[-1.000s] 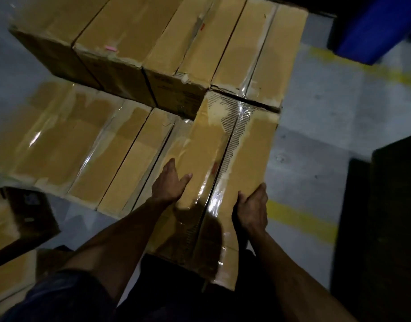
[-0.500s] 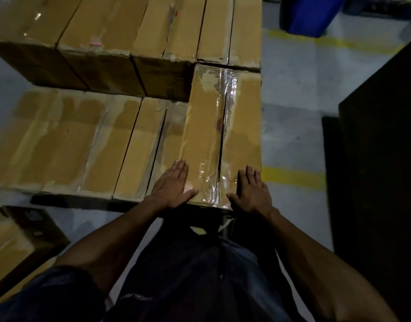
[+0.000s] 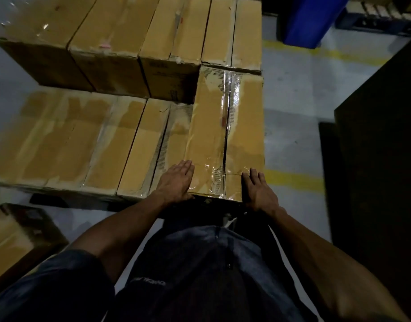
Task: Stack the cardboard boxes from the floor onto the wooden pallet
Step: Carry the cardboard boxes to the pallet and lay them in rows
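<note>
Right now your left hand [image 3: 176, 180] lies flat, fingers straight and together, on the near left corner of the taped cardboard box [image 3: 225, 135]. Your right hand [image 3: 258, 191] lies flat as well, fingers straight and slightly spread, on the near right corner of the same box. Neither hand curls round anything; both palms press on the box's top at its near edge, with the glossy tape seam running away from you between them.

That box sits at the right end of the stack, raised above the lower row of boxes [image 3: 83, 140] to its left, its top roughly level with the taller back row [image 3: 134, 26]. Its far end butts against the back row's rightmost box, and its left side touches the neighbour in the lower row. A dark edge of the pallet [image 3: 67, 202] shows under the lower row's near side.

Another cardboard box [image 3: 16, 238] lies on the grey floor [image 3: 293, 98] at your lower left, well apart from both hands. A blue bin [image 3: 311, 19] stands beyond the stack to the right, past a yellow floor line [image 3: 295, 180].
</note>
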Demonstrator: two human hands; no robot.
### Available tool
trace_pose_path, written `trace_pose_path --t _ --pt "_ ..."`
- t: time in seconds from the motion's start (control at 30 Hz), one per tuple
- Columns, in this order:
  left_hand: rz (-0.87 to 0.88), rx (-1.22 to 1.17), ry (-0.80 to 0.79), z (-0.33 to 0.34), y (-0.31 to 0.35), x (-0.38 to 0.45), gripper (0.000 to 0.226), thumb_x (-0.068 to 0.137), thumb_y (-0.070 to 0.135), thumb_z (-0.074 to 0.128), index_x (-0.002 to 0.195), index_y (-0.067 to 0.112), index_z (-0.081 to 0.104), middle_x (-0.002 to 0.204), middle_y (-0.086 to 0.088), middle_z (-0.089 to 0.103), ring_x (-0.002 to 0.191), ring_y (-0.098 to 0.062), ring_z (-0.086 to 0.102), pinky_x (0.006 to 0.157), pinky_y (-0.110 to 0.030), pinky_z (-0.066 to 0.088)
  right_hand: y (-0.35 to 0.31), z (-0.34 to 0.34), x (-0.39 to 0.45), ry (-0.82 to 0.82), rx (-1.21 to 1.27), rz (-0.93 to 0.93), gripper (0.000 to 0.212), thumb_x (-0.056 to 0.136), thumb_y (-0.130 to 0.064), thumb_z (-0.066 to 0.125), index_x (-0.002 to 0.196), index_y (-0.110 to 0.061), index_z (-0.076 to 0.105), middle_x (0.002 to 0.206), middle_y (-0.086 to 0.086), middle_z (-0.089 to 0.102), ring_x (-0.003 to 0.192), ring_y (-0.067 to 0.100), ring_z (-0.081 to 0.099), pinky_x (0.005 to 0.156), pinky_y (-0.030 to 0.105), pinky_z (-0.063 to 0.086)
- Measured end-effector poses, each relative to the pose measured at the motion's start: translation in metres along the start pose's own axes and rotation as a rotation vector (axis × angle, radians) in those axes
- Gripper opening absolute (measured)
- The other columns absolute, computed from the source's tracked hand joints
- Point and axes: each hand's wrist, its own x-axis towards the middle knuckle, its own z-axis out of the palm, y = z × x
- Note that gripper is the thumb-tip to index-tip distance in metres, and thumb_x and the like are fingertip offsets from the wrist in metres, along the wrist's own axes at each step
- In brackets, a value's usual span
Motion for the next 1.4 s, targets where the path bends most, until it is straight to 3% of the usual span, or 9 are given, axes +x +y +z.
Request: trace_pose_path --t 0.37,0.6,0.7,0.8,0.87,0.97,1.07,1.17,1.4 --pt "-0.02 0.01 0.012 -0.001 0.002 0.001 0.109 0.088 0.063 0.06 0.158 0.004 0.001 0.167 -0.015 -0.002 0.154 -0.027 0.003 0.123 -0.035 0.005 0.006 0.007 0.003 0.036 -0.039 -0.044 0.098 0.084 -0.039 0.075 0.157 -0.01 0.017 0.165 0.017 0.005 0.15 0.043 0.009 0.112 0.05 0.037" --pt "-0.091 -0.045 -0.024 -0.002 0.01 -0.002 0.107 0.088 0.055 0.064 0.158 0.006 -0.001 0.167 -0.011 -0.004 0.154 -0.027 0.001 0.125 -0.041 0.01 -0.011 -0.003 0.005 -0.048 -0.045 0.056 0.093 0.087 -0.047 0.068 0.155 -0.01 0.016 0.166 0.018 0.003 0.151 0.041 0.01 0.115 0.052 0.029" --pt "-0.135 -0.1 -0.019 -0.004 0.013 -0.012 0.095 0.092 0.05 0.06 0.158 0.008 0.005 0.167 -0.011 0.002 0.154 -0.027 0.005 0.124 -0.041 0.01 -0.023 -0.008 0.001 -0.095 -0.018 0.079 0.085 0.083 -0.057 0.071 0.145 -0.013 0.032 0.159 0.018 0.023 0.144 0.037 0.028 0.112 0.05 0.034" --pt "-0.175 -0.14 -0.004 -0.008 0.011 -0.028 0.078 0.095 0.048 0.053 0.155 0.009 0.023 0.165 -0.012 0.017 0.153 -0.03 0.012 0.122 -0.044 0.009 -0.043 -0.01 -0.008 -0.055 0.104 0.078 0.051 0.088 -0.058 0.063 0.12 -0.02 0.05 0.132 0.01 0.054 0.115 0.031 0.054 0.097 0.044 0.047" --pt "-0.234 -0.195 -0.014 -0.008 0.007 -0.041 0.067 0.096 0.047 0.05 0.15 0.011 0.034 0.161 -0.011 0.028 0.151 -0.031 0.016 0.122 -0.045 0.011 -0.06 -0.015 -0.015 -0.035 0.182 0.052 0.04 0.093 -0.053 0.058 0.115 -0.02 0.054 0.125 0.008 0.06 0.107 0.029 0.059 0.092 0.042 0.05" --pt "-0.347 -0.283 0.003 -0.007 -0.004 -0.061 0.059 0.097 0.048 0.045 0.144 0.013 0.044 0.157 -0.008 0.036 0.15 -0.029 0.019 0.12 -0.044 0.013 -0.084 -0.027 -0.017 -0.009 0.265 0.013 0.049 0.096 -0.051 0.056 0.13 -0.016 0.054 0.132 0.012 0.061 0.114 0.032 0.06 0.095 0.044 0.05" --pt "-0.477 -0.404 0.029 -0.008 -0.017 -0.081 0.06 0.099 0.047 0.044 0.148 0.013 0.04 0.158 -0.007 0.035 0.151 -0.027 0.017 0.121 -0.044 0.011 -0.106 -0.041 -0.012 0.0 0.251 -0.046 0.063 0.097 -0.051 0.053 0.144 -0.01 0.048 0.14 0.015 0.058 0.125 0.034 0.056 0.099 0.044 0.048" --pt "-0.623 -0.514 0.047 -0.007 -0.032 -0.103 0.061 0.099 0.047 0.044 0.15 0.013 0.037 0.157 -0.005 0.037 0.151 -0.028 0.019 0.121 -0.044 0.013 -0.126 -0.053 -0.004 -0.01 0.204 -0.116 0.062 0.098 -0.052 0.052 0.143 -0.008 0.049 0.14 0.017 0.058 0.124 0.035 0.057 0.098 0.044 0.049" --pt "-0.931 -0.665 0.154 0.006 -0.041 -0.152 0.048 0.099 0.041 0.048 0.133 0.008 0.054 0.129 -0.015 0.062 0.128 -0.033 0.05 0.101 -0.037 0.041 -0.164 -0.069 0.026 -0.117 0.113 -0.295 0.067 0.092 -0.063 0.051 0.138 -0.015 0.054 0.135 0.015 0.061 0.122 0.035 0.058 0.098 0.042 0.049"
